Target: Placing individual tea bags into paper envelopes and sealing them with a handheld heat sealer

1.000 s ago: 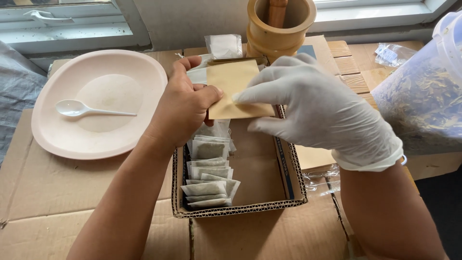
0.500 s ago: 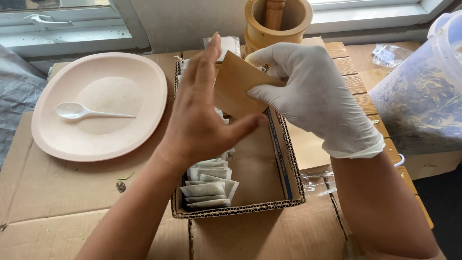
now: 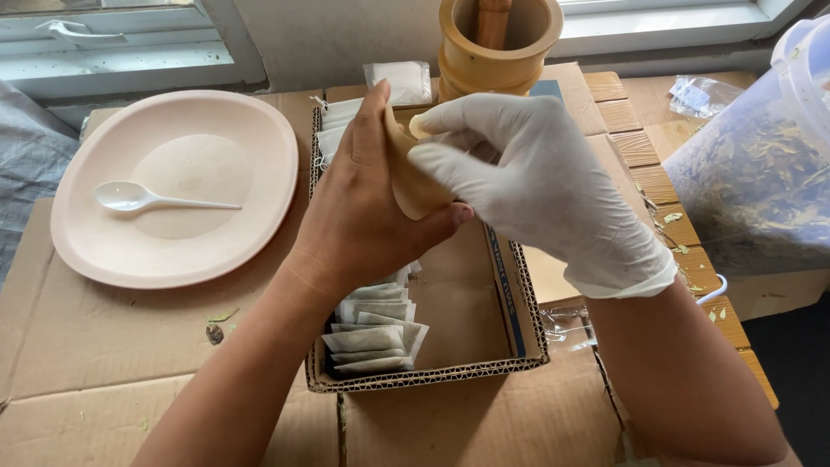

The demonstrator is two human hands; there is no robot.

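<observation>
Two hands are sharing a small tan paper pouch (image 3: 413, 186) above the shallow corrugated cardboard box (image 3: 484, 333): bare left hand (image 3: 367, 216) pinching it, white-gloved right hand (image 3: 527, 177) at three o'clock gripping its top.

tan envelope (image 3: 413, 186) mostly behind hands; plastic jar (image 3: 761, 173) cropped right
</observation>
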